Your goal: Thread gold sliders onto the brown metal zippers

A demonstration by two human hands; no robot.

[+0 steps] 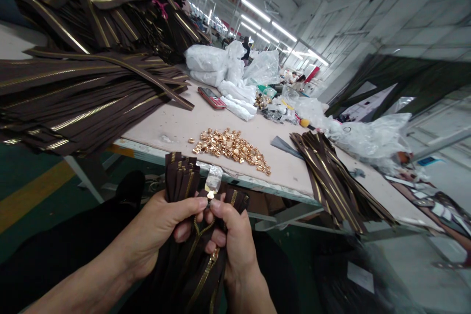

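In front of the table edge, my left hand (158, 218) is closed on a dark brown zipper tape (197, 241) with gold teeth. My right hand (235, 230) grips the same tape from the other side. Both thumbs nearly meet just below a small gold zipper slider (210, 195), which sits at a holder wrapped in clear plastic (214, 179) on the table edge. More brown zipper tapes hang in a bunch around my fingers and down over my lap. One of them carries a gold slider (214, 255) below my right fingers. My fingers partly hide how tape and slider meet.
A pile of loose gold sliders (231, 147) lies on the table (162, 130). Large stacks of zipper tapes (73, 93) fill the left side, with another bundle (331, 176) at right. Behind are a red phone (212, 98) and white plastic bags (209, 61).
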